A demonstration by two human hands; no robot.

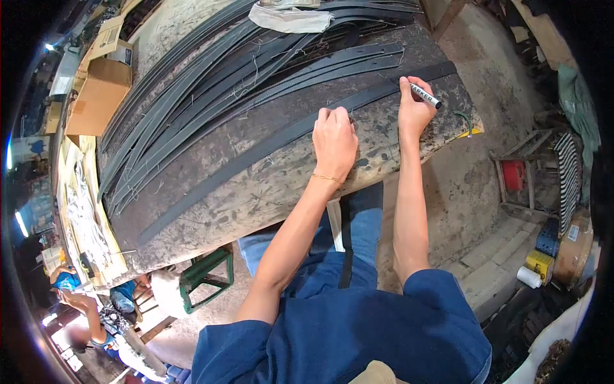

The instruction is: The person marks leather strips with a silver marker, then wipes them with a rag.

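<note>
1. The long dark strip (pixel 227 170) is lying diagonally across the stained table (pixel 249 200), running just past the fingertips of both hands.
2. The left hand (pixel 335 142) is curling its fingers down at the strip, right of its middle; whether it is gripping anything, I cannot tell.
3. The right hand (pixel 416 118) is holding a marker (pixel 424 96) between thumb and fingers near the strip's right end; the marker's black end is pointing away from the strip.
4. Beyond, a pile of similar strips (pixel 204 99) is covering the far side, a pale cloth (pixel 291 19) resting on top.
5. A cardboard box (pixel 99 99) is standing at left.
</note>
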